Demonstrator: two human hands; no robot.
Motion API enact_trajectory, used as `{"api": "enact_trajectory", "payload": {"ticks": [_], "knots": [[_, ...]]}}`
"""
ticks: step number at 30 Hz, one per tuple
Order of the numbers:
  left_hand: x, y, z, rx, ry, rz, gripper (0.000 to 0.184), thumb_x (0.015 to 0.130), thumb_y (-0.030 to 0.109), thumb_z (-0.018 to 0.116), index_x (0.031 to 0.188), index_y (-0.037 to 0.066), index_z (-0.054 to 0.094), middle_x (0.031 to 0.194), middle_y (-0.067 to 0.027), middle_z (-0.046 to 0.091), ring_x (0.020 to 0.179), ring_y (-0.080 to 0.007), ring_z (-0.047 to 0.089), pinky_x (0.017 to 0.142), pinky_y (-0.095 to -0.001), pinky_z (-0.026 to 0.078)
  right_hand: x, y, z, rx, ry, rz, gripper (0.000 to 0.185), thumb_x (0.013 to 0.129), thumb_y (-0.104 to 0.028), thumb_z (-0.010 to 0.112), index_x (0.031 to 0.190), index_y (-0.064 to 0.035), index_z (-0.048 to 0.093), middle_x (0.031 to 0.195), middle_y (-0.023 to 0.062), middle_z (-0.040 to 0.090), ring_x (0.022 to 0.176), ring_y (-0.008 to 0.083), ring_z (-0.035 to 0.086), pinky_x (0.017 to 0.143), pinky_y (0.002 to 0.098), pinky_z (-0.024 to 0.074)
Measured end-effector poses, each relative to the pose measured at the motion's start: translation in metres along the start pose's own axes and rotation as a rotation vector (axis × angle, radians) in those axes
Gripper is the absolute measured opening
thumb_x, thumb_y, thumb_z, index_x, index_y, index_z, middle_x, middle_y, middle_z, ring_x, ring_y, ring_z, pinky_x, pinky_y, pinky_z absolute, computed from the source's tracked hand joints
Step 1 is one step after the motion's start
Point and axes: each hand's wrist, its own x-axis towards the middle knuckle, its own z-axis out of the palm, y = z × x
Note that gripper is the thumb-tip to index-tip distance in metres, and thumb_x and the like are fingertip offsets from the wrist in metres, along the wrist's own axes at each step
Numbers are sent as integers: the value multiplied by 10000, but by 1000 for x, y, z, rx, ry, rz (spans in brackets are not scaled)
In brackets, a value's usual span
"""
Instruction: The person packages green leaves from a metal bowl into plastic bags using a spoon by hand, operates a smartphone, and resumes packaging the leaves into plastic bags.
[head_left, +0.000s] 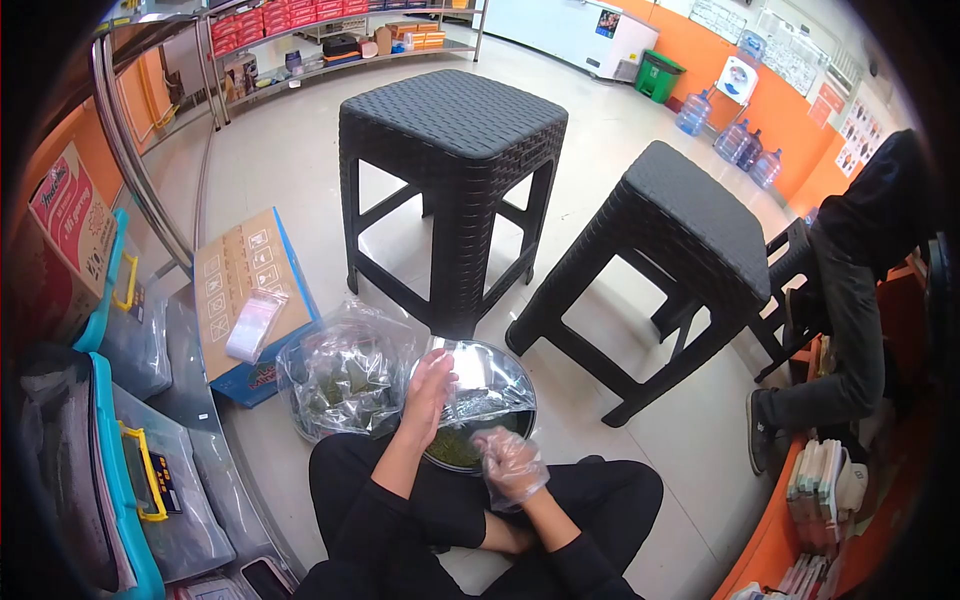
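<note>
A round metal bowl [500, 360] stands on the floor in front of my crossed legs, with finely cut dark green stuff [452, 447] in its near part and a sheet of clear plastic across its middle. My left hand [428, 395] is bare, its fingers stretched out and upright at the bowl's left rim. A clear plastic glove covers my right hand [510, 466], which is curled closed over the bowl's near right rim; what its fingers hold, if anything, is hidden. Left of the bowl lies a clear plastic bag [350, 375] with green clumps inside.
A pack of small clear bags [257, 325] lies on a cardboard box [255, 270]. Two black stools [455, 110] [695, 215] stand ahead. Lidded plastic bins [165, 490] line my left. At the right, a person's leg [850, 330] is beside an orange shelf [775, 520].
</note>
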Motion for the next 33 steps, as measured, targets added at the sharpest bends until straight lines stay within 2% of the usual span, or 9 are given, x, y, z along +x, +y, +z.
{"api": "enact_trajectory", "payload": {"ticks": [5,9,10,13,14,18,21,29,33], "knots": [[2,0,-3,42,17,-13,542,852,310,690,1274,69,450,1050,1,543,921,-96,528,804,-241,397,1,-12,-4,118,-57,27,127,850,-102,548,855,-100,674,788,119,624,738,318,610,660,406,474],[1,1,2,43,-2,0,484,876,321,662,1239,65,468,1011,-6,559,910,-96,537,790,-237,405,-5,-1,4,115,-57,29,144,888,-110,536,860,-84,674,793,129,633,712,331,607,643,397,476],[1,2,2,33,-15,0,462,884,325,653,1222,66,476,992,-7,565,897,-96,541,784,-237,409,-5,-3,2,85,-100,-5,166,911,-112,518,864,-60,669,763,123,632,665,278,612,616,374,480],[0,6,5,38,-2,-4,397,903,334,628,1169,70,497,930,-8,576,845,-99,554,769,-240,420,-8,4,9,260,-13,196,215,951,-138,494,864,-27,657,734,89,627,642,173,602,574,325,476],[-1,7,5,46,10,-8,376,910,337,620,1151,73,503,909,-8,579,825,-100,559,764,-241,423,-10,13,14,384,-8,270,278,983,-184,468,858,-13,647,704,42,603,633,90,567,526,261,465],[2,5,-1,89,8,55,387,893,323,646,1142,73,486,894,-17,586,784,-94,560,751,-242,426,-8,35,10,769,131,589,296,993,-261,472,894,-34,634,656,13,574,506,72,512,450,211,434],[0,8,1,188,32,85,437,870,302,677,1164,66,455,896,-26,590,783,-90,557,737,-241,429,-4,35,0,776,122,773,295,984,-259,482,882,-30,638,626,16,552,463,85,501,425,224,403],[4,0,-2,371,15,268,512,808,224,749,1172,50,434,889,-47,606,786,-101,559,737,-266,456,-7,52,-1,814,211,927,284,976,-295,497,905,-61,642,631,18,573,406,106,504,378,247,402],[-3,9,2,822,7,350,522,773,246,769,1150,50,467,833,-58,623,792,-145,607,740,-306,482,-15,71,4,897,247,956,299,973,-326,487,926,-71,637,646,21,579,418,109,523,370,252,398]]}}
